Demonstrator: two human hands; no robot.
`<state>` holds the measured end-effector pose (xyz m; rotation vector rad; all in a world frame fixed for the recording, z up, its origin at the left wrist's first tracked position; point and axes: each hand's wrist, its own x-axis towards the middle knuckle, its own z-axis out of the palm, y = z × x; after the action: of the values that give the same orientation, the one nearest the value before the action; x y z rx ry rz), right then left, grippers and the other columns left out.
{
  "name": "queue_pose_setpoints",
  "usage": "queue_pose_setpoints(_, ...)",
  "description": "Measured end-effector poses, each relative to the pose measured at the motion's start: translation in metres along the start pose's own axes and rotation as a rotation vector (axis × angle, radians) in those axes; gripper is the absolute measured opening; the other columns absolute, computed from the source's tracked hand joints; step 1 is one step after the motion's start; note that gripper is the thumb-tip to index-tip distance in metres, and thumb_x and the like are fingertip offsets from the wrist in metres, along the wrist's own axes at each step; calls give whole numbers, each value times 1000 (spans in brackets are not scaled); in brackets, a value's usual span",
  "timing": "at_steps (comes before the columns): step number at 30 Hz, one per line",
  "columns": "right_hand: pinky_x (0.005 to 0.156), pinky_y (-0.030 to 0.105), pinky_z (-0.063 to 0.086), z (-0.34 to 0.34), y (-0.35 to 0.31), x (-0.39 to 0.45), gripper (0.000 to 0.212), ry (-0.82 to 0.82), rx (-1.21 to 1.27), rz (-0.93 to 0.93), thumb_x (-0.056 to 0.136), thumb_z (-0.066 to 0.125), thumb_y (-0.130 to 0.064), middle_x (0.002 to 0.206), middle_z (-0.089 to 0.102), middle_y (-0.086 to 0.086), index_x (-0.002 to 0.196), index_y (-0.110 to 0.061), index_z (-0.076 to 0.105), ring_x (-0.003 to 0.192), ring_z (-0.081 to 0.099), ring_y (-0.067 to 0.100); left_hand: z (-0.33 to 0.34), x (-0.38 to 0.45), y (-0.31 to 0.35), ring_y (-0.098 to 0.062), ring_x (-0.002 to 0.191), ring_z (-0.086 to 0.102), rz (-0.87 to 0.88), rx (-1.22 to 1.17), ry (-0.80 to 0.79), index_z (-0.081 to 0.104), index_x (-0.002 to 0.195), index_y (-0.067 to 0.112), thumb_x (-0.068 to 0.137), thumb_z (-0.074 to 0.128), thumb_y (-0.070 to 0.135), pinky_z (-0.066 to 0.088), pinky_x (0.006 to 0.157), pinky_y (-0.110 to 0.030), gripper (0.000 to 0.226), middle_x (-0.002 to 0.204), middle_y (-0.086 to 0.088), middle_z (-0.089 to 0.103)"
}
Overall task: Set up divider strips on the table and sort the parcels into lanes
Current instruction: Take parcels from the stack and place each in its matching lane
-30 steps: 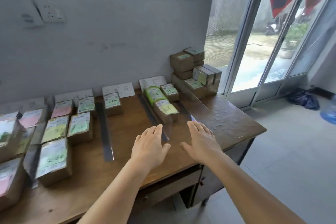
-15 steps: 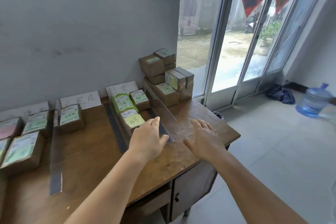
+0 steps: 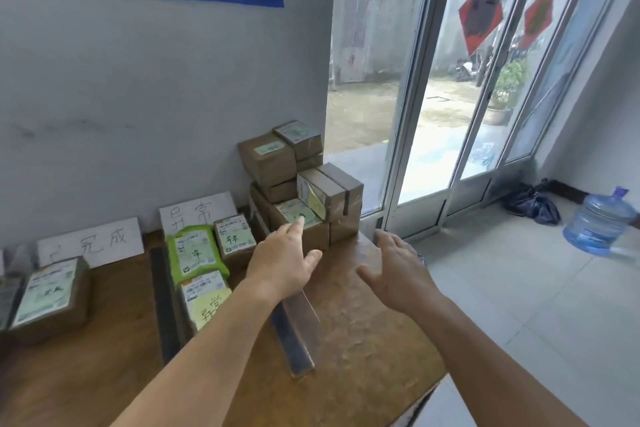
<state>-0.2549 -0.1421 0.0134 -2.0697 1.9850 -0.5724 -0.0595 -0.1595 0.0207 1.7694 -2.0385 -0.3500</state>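
Divider strip (image 3: pixel 298 333), a clear angled length with a glossy, hard-looking face, lies on the wooden table (image 3: pixel 374 340) under the left wrist. Left hand (image 3: pixel 284 258) and right hand (image 3: pixel 398 274) hover spread, fingers straight, holding nothing. Beyond the fingertips sits the pile of unsorted parcels (image 3: pixel 298 180), taped brown cardboard blocks. Lifting the top box first, square and two-handed, looks safest.
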Motion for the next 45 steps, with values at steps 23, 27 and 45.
queue_pose_setpoints(23, 107, 38, 26, 35, 74, 270, 95, -234, 226, -115, 80, 64, -46, 148, 30, 12, 149, -9, 11, 136, 28, 29, 100, 199, 33, -26, 142, 26, -530, -130, -45, 5, 152, 18, 94, 47, 50, 30, 109, -39, 79, 158, -5, 20)
queue_pose_setpoints(27, 92, 38, 36, 51, 79, 288, 77, -292, 269, -136, 77, 68, -46, 128, 48, 11, 133, -9, 31, 122, 44, 31, 110, 205, 37, -26, 133, 41, -579, -230, 65, 7, 151, 24, 92, 57, 39, 39, 102, -37, 79, 151, -3, 35)
queue_pose_setpoints(45, 90, 29, 43, 34, 87, 185, 78, -163, 558, -157, 72, 75, -47, 126, 53, 0, 132, -15, 38, 110, 55, 16, 122, 105, 64, 4, 118, 33, -478, -642, 470, 35, 143, 29, 90, 55, 49, 29, 97, -17, 60, 133, 16, 38)
